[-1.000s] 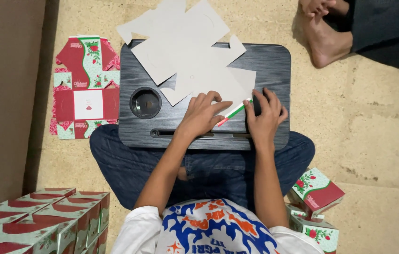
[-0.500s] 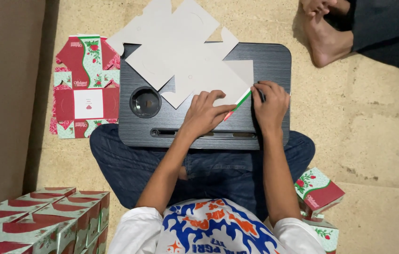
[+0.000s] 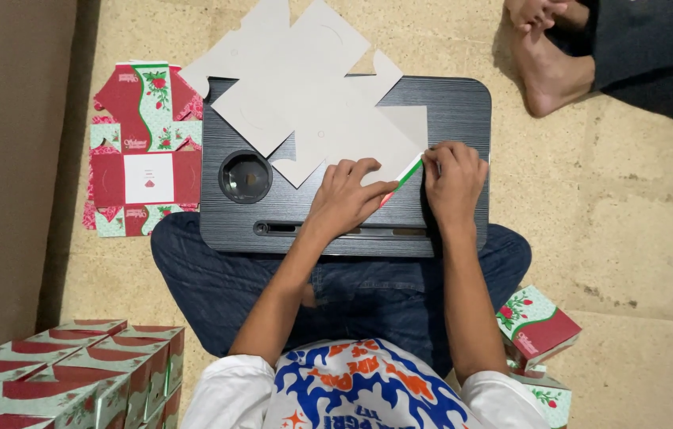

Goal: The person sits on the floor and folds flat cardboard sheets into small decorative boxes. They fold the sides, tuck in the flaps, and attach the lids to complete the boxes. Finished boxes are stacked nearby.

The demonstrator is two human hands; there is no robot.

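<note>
The dark lap desk (image 3: 463, 103) is lying across the person's crossed legs, carrying a big unfolded cardboard box blank (image 3: 312, 103), plain grey side up, spreading away beyond the fingers. The left hand (image 3: 346, 199) is pressing down flat on the blank's near edge, fingers (image 3: 352, 168) spread slightly apart and laid on the card. The right hand (image 3: 454, 181) is sitting just beside it, fingers together, pinching a folded flap (image 3: 406, 173) whose green-and-red printed side is showing between the two hands. Left of the fingers, a round cup recess (image 3: 245, 176) is sitting in the desk; further left, flat printed blanks (image 3: 146, 151) are lying on the floor.
</note>
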